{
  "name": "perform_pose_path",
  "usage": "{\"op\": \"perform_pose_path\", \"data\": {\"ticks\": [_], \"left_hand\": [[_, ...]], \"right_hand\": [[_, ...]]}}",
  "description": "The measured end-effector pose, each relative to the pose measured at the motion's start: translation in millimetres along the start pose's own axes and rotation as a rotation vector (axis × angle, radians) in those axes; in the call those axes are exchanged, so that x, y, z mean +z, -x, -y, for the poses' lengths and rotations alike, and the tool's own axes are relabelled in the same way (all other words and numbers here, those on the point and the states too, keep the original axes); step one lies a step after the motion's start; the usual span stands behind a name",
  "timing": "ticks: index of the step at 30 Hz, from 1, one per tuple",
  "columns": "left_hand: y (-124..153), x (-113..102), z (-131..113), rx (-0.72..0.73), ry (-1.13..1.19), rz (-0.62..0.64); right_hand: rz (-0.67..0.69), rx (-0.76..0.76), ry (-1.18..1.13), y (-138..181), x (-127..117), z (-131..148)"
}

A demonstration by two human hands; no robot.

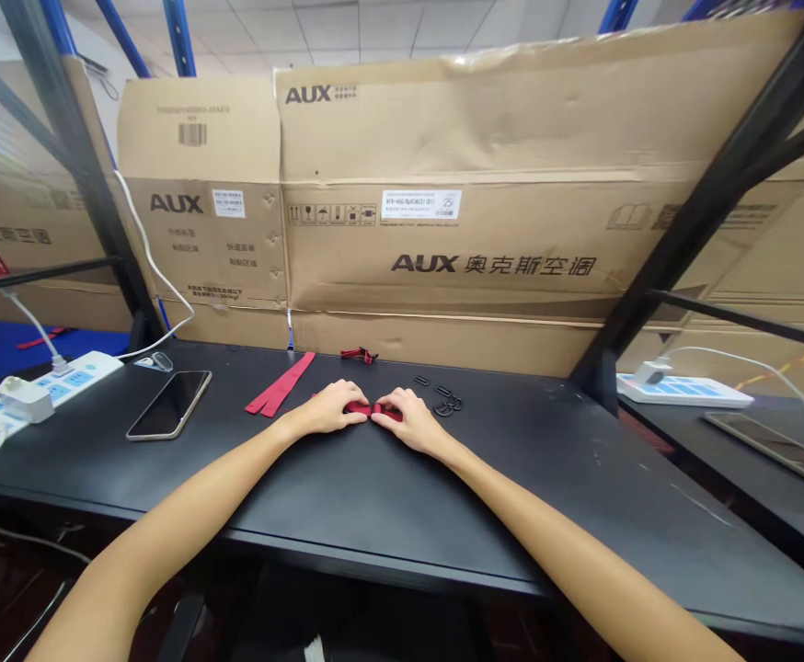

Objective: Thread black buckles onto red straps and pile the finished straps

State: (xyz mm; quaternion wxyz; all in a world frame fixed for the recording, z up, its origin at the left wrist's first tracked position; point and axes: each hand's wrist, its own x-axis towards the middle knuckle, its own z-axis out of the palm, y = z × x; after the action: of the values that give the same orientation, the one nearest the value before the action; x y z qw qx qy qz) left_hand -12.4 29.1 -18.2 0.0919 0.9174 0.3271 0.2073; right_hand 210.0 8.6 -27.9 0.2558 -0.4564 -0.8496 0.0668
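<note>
Two bare forearms reach forward from the lower corners over a flat black tabletop with a straight front edge [374, 506]. Near the middle of it the left hand [331, 407] and the right hand [407, 418] nearly meet, knuckles up. Each is nearly closed, fingers bent and thumb drawn in against them, pinching a narrow dark-red fabric strip [359, 407] that lies low over the tabletop between them; the fingers hide most of it, and whether it is one length or two I cannot tell. To the left, well apart from the hands, a dark-screened smartphone in a pale case [169, 405] lies face up at a slant. A white power strip with blue sockets [83, 374] sits beyond the phone's left side, with plugs and white cables in it. Just beyond the right hand is a loose group of small black loops and oval rings [443, 392]. Beyond the left hand lies a long, flat red fabric band [281, 386], its near end split in two. Farther back, near the rear edge, rests a small red bundle with black fittings [359, 355]. Behind stands a wall of brown cardboard printed with AUX lettering [512, 221], between slanting black metal posts [706, 202], under a pale tiled ceiling [388, 28].
</note>
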Motion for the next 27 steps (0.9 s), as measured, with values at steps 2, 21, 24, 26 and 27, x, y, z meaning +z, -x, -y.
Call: {"op": "perform_pose_path", "data": {"ticks": [2, 21, 24, 26, 27], "left_hand": [[2.8, -7.4, 5.5, -0.048, -0.018, 0.022], [3.2, -44.3, -5.1, -0.235, 0.915, -0.011], [0.6, -39.4, -13.6, -0.224, 0.936, -0.056], [0.1, -34.8, -14.7, -0.284, 0.851, -0.110], [0.2, -32.9, -14.5, -0.313, 0.814, -0.118]], "right_hand": [[-0.008, 0.005, -0.021, 0.4, -1.0, -2.5], [-0.052, -0.018, -0.048, 1.7, 0.0, -6.0], [-0.083, -0.035, -0.126, 0.9, -1.5, -2.4], [-0.104, -0.048, -0.193, 0.4, -3.9, 1.1], [-0.110, -0.058, -0.230, 0.3, -5.5, 3.3]]}}
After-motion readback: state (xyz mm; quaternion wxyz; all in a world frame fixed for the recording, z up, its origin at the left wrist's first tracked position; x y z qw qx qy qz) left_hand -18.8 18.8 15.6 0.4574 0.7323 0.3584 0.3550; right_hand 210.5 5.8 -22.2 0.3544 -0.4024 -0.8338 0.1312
